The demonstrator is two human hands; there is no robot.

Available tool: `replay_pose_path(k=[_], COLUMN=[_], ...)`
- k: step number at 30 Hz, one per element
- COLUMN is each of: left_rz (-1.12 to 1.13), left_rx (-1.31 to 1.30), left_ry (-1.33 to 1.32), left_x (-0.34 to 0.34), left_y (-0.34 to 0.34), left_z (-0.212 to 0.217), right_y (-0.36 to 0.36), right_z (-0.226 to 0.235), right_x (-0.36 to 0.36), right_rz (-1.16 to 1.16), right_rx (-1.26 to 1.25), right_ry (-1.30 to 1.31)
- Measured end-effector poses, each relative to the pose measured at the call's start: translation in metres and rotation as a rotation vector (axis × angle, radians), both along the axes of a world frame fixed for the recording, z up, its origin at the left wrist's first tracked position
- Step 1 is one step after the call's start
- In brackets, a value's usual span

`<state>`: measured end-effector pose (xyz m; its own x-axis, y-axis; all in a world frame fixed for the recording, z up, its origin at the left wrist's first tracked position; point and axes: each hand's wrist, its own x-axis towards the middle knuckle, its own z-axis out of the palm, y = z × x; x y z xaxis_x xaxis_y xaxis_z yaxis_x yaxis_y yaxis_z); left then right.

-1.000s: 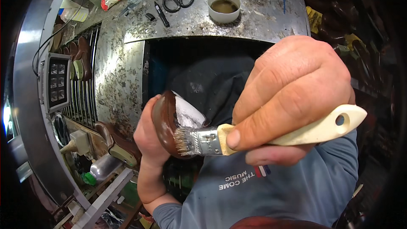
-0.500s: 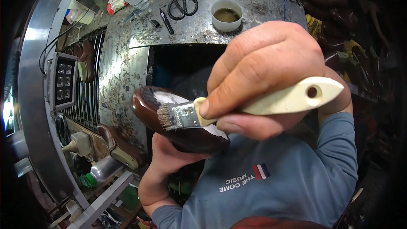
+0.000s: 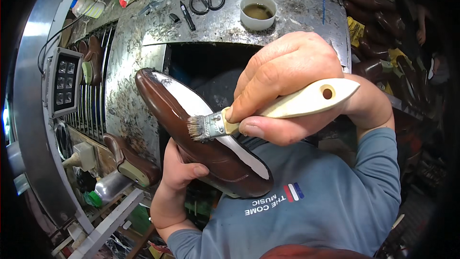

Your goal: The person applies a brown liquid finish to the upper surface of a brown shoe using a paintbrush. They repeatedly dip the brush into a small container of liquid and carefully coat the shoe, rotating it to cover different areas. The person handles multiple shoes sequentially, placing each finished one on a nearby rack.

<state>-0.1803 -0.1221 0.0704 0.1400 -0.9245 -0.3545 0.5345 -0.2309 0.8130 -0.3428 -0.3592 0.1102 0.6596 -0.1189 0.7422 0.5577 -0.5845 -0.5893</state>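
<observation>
My left hand (image 3: 178, 167) grips a dark brown leather shoe (image 3: 165, 101) from beneath, its thumb on the shoe's side. The shoe is tilted, toe toward the upper left, and its underside shows white with dark edges. In my right hand (image 3: 290, 79) is a flat paintbrush (image 3: 306, 100) with a cream wooden handle and a metal ferrule. Its bristles touch the shoe near the middle, where the brown side meets the white underside. Several fingers of my left hand are hidden behind the shoe.
Ahead on the stained metal bench (image 3: 158, 29) stand a white cup of brownish liquid (image 3: 258, 12), black scissors (image 3: 207, 1) and a black marker (image 3: 187, 16). A lamp (image 3: 65, 82), another brown shoe (image 3: 130, 159) and a bottle (image 3: 111, 188) are at left. Brown shoes (image 3: 371, 21) are piled at right.
The shoe has turned, so more of its brown side and white underside shows. The brush has gone from near the toe to about the middle of the shoe's edge.
</observation>
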Motion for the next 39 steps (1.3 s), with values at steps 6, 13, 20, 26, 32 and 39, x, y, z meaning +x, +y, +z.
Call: replay_pose_path(k=[6,13,20,26,32,39], left_rz=[0.083,0.114,0.161,0.14,0.153,0.161], left_rx=[0.025,0.093,-0.03,-0.152,-0.105,-0.146], left_ry=[0.015,0.062,0.246,0.288,0.237,0.277], left_x=[-0.002,0.01,0.015,0.023,0.015,0.015], left_y=[0.007,0.024,0.041,0.057,0.049,0.046], left_z=[-0.008,-0.024,-0.052,-0.078,-0.067,-0.061], right_y=[0.006,0.011,-0.009,-0.112,-0.138,-0.127], right_z=[-0.013,-0.021,-0.023,-0.062,-0.107,-0.078], right_x=[-0.002,-0.009,-0.018,-0.019,0.003,-0.006], right_rz=[0.061,0.205,0.18,-0.736,-0.893,-0.884], right_rx=[0.06,0.152,0.246,-0.09,-0.395,-0.319], right_ry=[0.07,0.12,0.255,0.501,0.831,0.337])
